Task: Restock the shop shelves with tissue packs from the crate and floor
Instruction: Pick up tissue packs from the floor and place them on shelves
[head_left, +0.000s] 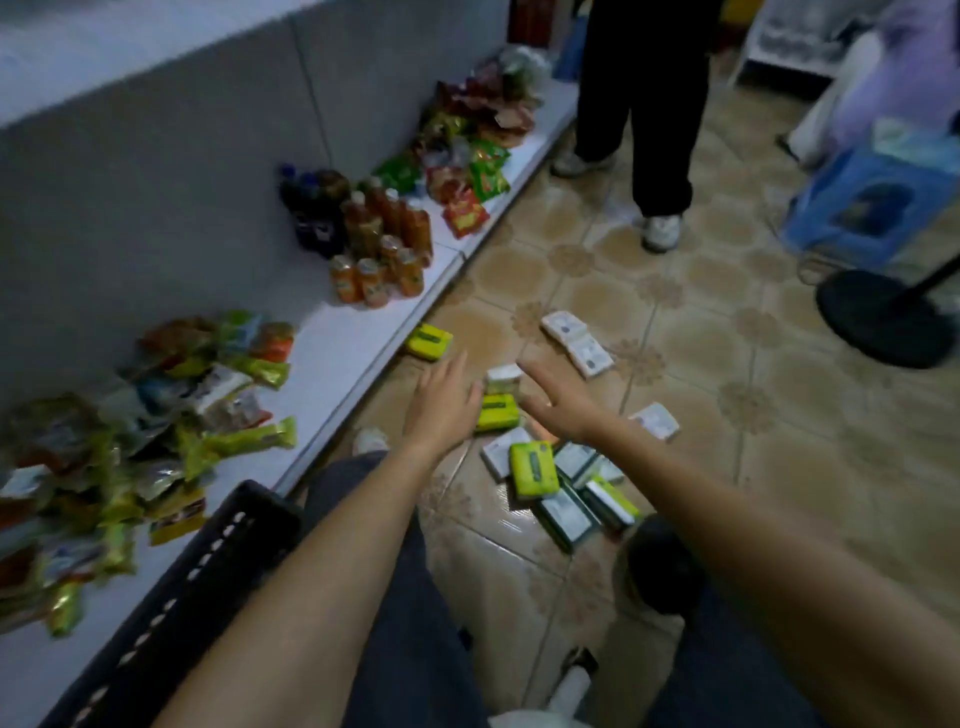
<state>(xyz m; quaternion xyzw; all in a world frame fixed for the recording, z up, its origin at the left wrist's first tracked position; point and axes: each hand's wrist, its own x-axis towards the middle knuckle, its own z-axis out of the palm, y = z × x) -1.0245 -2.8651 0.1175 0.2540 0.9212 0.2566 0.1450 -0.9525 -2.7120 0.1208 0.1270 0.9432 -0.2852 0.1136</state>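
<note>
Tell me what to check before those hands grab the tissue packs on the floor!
1. Hands free: left hand and right hand are open and hold nothing: ok.
2. Packs within reach: white pack and yellow-green pack lie between the hands: ok.
3. Hands touching those packs: cannot tell, the picture is blurry.
4. Room on the shelf: a bare stretch lies beside the orange bottles: ok.
5. Floor cleared of packs: more lie scattered, like the pile nearer the knees: not ok.
</note>
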